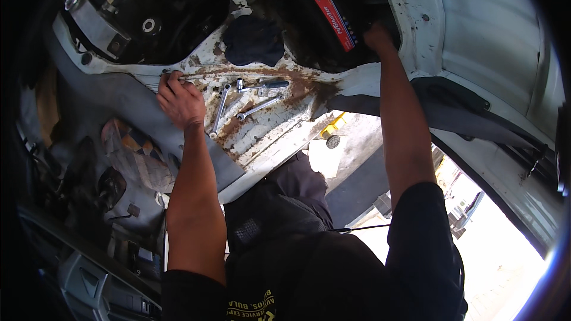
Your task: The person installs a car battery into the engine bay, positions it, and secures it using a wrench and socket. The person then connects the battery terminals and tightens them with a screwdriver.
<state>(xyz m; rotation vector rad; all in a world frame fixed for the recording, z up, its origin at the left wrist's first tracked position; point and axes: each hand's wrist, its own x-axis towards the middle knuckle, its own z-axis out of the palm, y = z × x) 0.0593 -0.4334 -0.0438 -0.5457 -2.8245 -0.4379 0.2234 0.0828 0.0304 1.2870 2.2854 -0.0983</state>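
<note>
Right grip (379, 38): inside the dark recess, fingers in shadow; cannot tell whether clenched or grasping anything. Battery (331, 16), black with red label, just to its left, near end close to the fingers; contact not resolvable.

Left grip (181, 100): fingers bent, laid on the near side of the recess rim, where panel and mat meet; cannot tell if anything is held under them. Rusty white panel (276, 132) extends to its right, grey mat (122, 96) to its left.

Just right of left grip: upright wrench (220, 110). Farther right: slanted wrench (260, 108), and beyond that a ratchet (276, 84), dark handle pointing toward the right grip's side. Black cloth (254, 40) ahead and to the right of left grip, between it and the battery.
</note>
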